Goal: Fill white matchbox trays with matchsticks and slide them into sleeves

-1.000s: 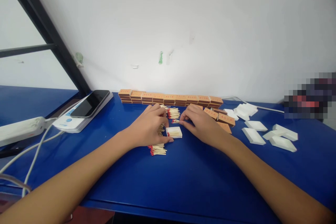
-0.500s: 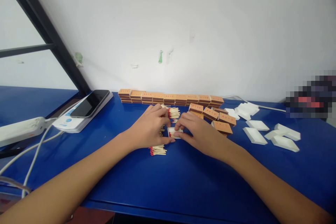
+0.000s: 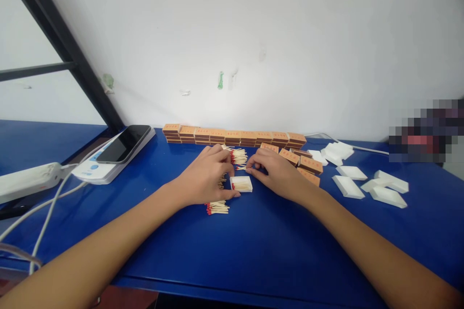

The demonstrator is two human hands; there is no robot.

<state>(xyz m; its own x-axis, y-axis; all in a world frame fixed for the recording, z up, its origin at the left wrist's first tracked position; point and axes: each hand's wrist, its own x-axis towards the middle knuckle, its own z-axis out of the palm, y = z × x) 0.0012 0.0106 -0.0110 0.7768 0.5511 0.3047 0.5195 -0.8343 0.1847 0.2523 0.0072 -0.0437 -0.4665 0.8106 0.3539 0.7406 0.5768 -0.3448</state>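
Observation:
A small white matchbox tray (image 3: pixel 247 190) lies on the blue table with a layer of red-tipped matches (image 3: pixel 240 186) in it. My left hand (image 3: pixel 208 176) grips its left end, thumb at the near corner and a finger at the far one. Just beyond the tray, my right hand (image 3: pixel 273 171) pinches the right ends of a few matches with thumb and forefinger. A heap of matches (image 3: pixel 238 156) is behind these, and another pile (image 3: pixel 218 207) lies in front of my left hand. More matches under the left palm are partly hidden.
Stacked orange matchboxes (image 3: pixel 232 136) line the wall. Several loose boxes (image 3: pixel 311 164) sit beyond my right hand, with white empty trays (image 3: pixel 350 187) scattered farther right. At left are a phone (image 3: pixel 125 144) on a white device (image 3: pixel 92 170), a power strip (image 3: pixel 31 181) and cables.
My right hand has moved from over the tray to the matches behind it, and now pinches some. The tray and its matches are uncovered. My left hand stays in place.

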